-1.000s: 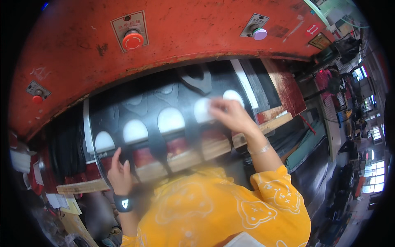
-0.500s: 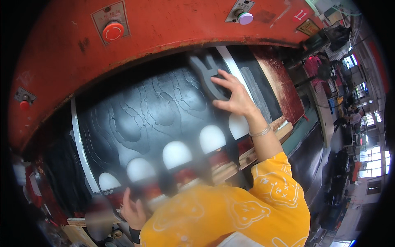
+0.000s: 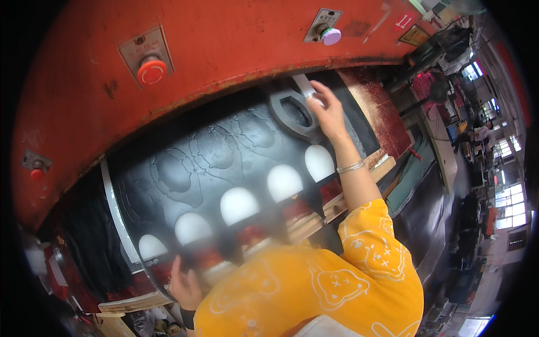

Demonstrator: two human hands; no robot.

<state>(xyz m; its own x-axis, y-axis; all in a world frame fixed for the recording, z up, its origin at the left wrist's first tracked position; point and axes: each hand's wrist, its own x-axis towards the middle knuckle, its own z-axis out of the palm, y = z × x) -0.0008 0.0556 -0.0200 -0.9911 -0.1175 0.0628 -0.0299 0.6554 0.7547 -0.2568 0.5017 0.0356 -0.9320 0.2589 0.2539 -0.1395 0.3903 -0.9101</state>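
Note:
A grey, ring-shaped cutting die (image 3: pixel 297 130) lies flat near the far right of the black sheet (image 3: pixel 236 168). At its right side, my right hand (image 3: pixel 327 112) has its fingers curled on the edge; the thumb is largely hidden. Outlines of the same rounded form mark the sheet to the left of the die. Along the sheet's near edge are several white, rounded openings (image 3: pixel 239 205). My left hand (image 3: pixel 184 285) is low by the near left edge, fingers apart, with nothing visible in it.
The orange-red machine body (image 3: pixel 219 45) spans the far side, carrying a red push button (image 3: pixel 151 71) and a lilac knob (image 3: pixel 331 36). A pale strip (image 3: pixel 119 210) borders the sheet's left. Wooden bars (image 3: pixel 135 302) run along the near edge. Dark sheet material (image 3: pixel 421 205) hangs at right.
My right hand has shifted right and slightly farther away. The die, blurred and tilted before, now lies turned with its ring shape showing. My left hand stays nearly in place.

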